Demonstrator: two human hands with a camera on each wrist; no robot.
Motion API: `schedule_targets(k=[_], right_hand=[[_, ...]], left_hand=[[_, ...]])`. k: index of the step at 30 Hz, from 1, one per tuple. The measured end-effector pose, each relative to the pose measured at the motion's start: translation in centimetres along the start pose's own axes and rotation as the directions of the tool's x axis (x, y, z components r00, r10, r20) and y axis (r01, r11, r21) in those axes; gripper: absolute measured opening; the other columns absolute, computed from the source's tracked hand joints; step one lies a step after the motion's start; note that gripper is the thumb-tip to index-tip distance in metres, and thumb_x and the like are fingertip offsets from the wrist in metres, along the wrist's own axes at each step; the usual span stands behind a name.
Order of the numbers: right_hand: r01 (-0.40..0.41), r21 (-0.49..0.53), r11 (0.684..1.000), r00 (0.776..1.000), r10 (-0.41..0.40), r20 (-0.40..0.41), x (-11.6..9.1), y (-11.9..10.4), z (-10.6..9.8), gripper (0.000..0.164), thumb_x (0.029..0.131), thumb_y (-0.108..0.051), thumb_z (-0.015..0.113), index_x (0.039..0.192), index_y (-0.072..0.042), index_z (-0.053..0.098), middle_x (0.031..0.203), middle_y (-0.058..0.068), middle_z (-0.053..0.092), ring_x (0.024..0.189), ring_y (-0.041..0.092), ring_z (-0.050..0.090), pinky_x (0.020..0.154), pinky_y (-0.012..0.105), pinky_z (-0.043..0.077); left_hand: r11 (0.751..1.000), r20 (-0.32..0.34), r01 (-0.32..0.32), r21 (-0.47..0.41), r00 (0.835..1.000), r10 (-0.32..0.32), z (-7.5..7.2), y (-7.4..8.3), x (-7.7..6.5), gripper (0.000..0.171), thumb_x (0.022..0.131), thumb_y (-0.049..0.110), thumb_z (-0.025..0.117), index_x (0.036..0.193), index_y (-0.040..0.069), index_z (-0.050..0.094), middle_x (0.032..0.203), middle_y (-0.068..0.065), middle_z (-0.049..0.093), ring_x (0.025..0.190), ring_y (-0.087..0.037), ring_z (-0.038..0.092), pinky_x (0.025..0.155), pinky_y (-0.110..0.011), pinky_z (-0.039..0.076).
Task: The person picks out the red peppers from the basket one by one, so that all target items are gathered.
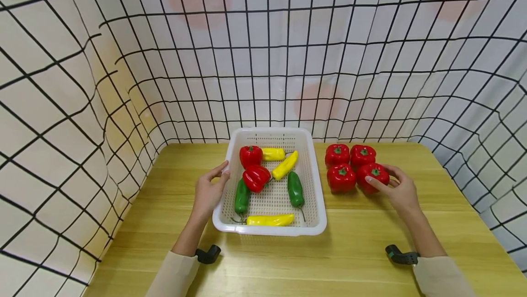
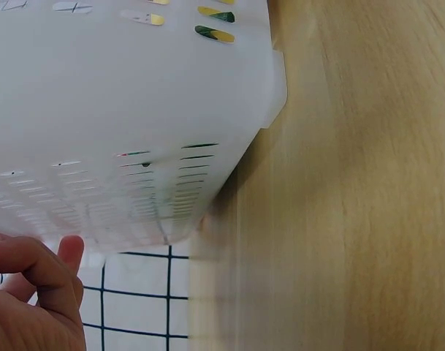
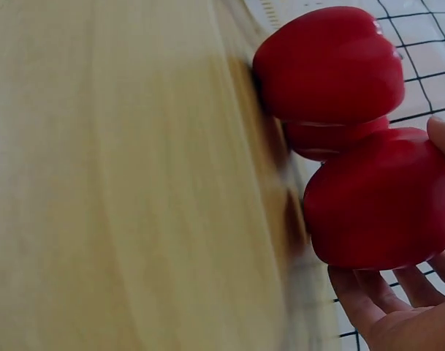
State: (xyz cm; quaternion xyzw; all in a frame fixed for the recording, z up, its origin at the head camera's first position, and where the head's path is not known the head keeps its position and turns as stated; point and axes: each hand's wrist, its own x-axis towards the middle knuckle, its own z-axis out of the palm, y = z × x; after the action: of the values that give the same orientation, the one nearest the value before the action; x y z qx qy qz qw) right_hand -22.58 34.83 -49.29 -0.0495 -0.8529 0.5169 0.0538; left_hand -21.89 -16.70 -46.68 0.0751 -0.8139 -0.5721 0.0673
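Note:
A white plastic basket (image 1: 322, 217) holds two red bell peppers (image 1: 256, 178), several long yellow peppers (image 1: 270, 220) and two green peppers (image 1: 295, 190). My left hand (image 1: 208, 191) holds the basket's left rim; in the left wrist view its bent fingers (image 2: 43, 270) are beside the perforated wall. To the right, several red bell peppers stand grouped on the table, stems up. My right hand (image 1: 401, 191) grips the near right bell pepper (image 1: 372, 177), thumb in front and fingers along its right side. In the right wrist view this pepper (image 3: 383, 201) is between thumb and fingers.
The wooden table (image 1: 350, 260) runs beneath everything. Beside the held pepper are another near bell pepper (image 1: 341, 179) and two farther ones (image 1: 337, 155). A white wall covering with black grid lines (image 1: 267, 59) rises behind the table and at both sides.

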Motion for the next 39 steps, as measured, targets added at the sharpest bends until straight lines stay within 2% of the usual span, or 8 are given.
schedule_targets(k=[5, 17, 20, 23, 27, 31, 35, 39], right_hand=[[-0.035, 0.002, 0.999, 0.999, 0.035, 0.017, -0.1, 0.4, 0.4, 0.084, 0.094, -0.048, 0.071, 0.157, -0.005, 0.036, 0.158, 0.022, 0.036, 0.136, 0.047, 0.046, 0.077, 0.001, 0.046], [-0.036, 0.015, 0.999, 0.999, 0.036, 0.01, -0.1, 0.4, 0.6, 0.083, 0.096, -0.048, 0.069, 0.158, -0.006, 0.034, 0.158, 0.024, 0.034, 0.14, 0.049, 0.042, 0.079, -0.001, 0.047], [-0.026, -0.004, 1.0, 1.0, 0.026, -0.005, -0.1, 0.2, 0.5, 0.082, 0.097, -0.048, 0.068, 0.159, -0.008, 0.034, 0.159, 0.023, 0.036, 0.138, 0.042, 0.045, 0.081, -0.001, 0.046], [0.0, -0.006, 1.0, 0.999, 0.0, -0.047, -0.1, -0.2, 0.3, 0.076, 0.098, -0.045, 0.068, 0.158, -0.009, 0.038, 0.156, 0.018, 0.042, 0.13, 0.023, 0.051, 0.084, -0.001, 0.045], [0.063, -0.016, 0.998, 0.99, -0.064, -0.128, 0.0, -1.2, -0.2, 0.065, 0.098, -0.039, 0.069, 0.153, -0.012, 0.046, 0.144, 0.001, 0.053, 0.123, 0.006, 0.051, 0.099, 0.001, 0.042], [0.121, -0.039, 0.992, 0.977, -0.126, -0.17, 0.2, -3.0, -0.6, 0.061, 0.098, -0.038, 0.07, 0.15, -0.014, 0.05, 0.139, -0.007, 0.056, 0.128, 0.011, 0.051, 0.108, 0.004, 0.038], [0.163, -0.056, 0.985, 0.974, -0.17, -0.151, 0.3, -5.1, -0.3, 0.063, 0.097, -0.038, 0.071, 0.149, -0.01, 0.049, 0.145, 0.007, 0.055, 0.132, 0.018, 0.05, 0.106, 0.003, 0.039], [0.197, -0.053, 0.979, 0.976, -0.201, -0.086, 0.2, -7.1, 0.8, 0.063, 0.097, -0.037, 0.072, 0.149, -0.009, 0.049, 0.146, 0.015, 0.053, 0.132, 0.026, 0.05, 0.104, 0.006, 0.044]], left_hand=[[1.0, -0.001, -0.002, -0.002, 1.0, 0.002, 0.0, 0.0, 0.0, 0.038, 0.101, 0.036, 0.066, 0.139, 0.032, 0.067, 0.114, -0.013, 0.064, 0.083, -0.024, 0.07, 0.069, -0.034, 0.065], [1.0, 0.005, 0.009, -0.004, 1.0, -0.009, 0.0, 0.1, 0.1, 0.038, 0.101, 0.036, 0.066, 0.139, 0.034, 0.066, 0.114, -0.013, 0.064, 0.083, -0.025, 0.071, 0.068, -0.035, 0.065], [1.0, 0.004, 0.013, -0.002, 1.0, -0.013, -0.1, 0.1, 0.1, 0.038, 0.101, 0.036, 0.066, 0.139, 0.034, 0.066, 0.114, -0.013, 0.063, 0.083, -0.025, 0.07, 0.068, -0.034, 0.065], [1.0, 0.008, 0.016, 0.003, 1.0, -0.016, -0.1, 0.1, 0.2, 0.038, 0.101, 0.036, 0.066, 0.139, 0.034, 0.066, 0.114, -0.013, 0.063, 0.084, -0.025, 0.069, 0.068, -0.034, 0.065], [1.0, 0.017, 0.024, 0.003, 1.0, -0.024, -0.1, 0.1, 0.2, 0.039, 0.1, 0.036, 0.066, 0.139, 0.035, 0.065, 0.116, -0.013, 0.063, 0.086, -0.027, 0.07, 0.069, -0.034, 0.065], [1.0, 0.02, 0.023, -0.018, 1.0, -0.023, -0.1, 0.1, 0.2, 0.04, 0.1, 0.034, 0.068, 0.14, 0.033, 0.065, 0.117, -0.013, 0.062, 0.088, -0.027, 0.07, 0.07, -0.035, 0.065], [0.999, 0.018, 0.013, -0.042, 1.0, -0.012, -0.2, 0.2, 0.1, 0.04, 0.099, 0.032, 0.069, 0.139, 0.03, 0.066, 0.116, -0.015, 0.061, 0.086, -0.025, 0.07, 0.071, -0.034, 0.065], [0.999, 0.018, 0.013, -0.049, 1.0, -0.013, -0.1, 0.1, 0.2, 0.04, 0.099, 0.031, 0.069, 0.139, 0.03, 0.067, 0.115, -0.015, 0.061, 0.086, -0.025, 0.07, 0.071, -0.035, 0.065]])
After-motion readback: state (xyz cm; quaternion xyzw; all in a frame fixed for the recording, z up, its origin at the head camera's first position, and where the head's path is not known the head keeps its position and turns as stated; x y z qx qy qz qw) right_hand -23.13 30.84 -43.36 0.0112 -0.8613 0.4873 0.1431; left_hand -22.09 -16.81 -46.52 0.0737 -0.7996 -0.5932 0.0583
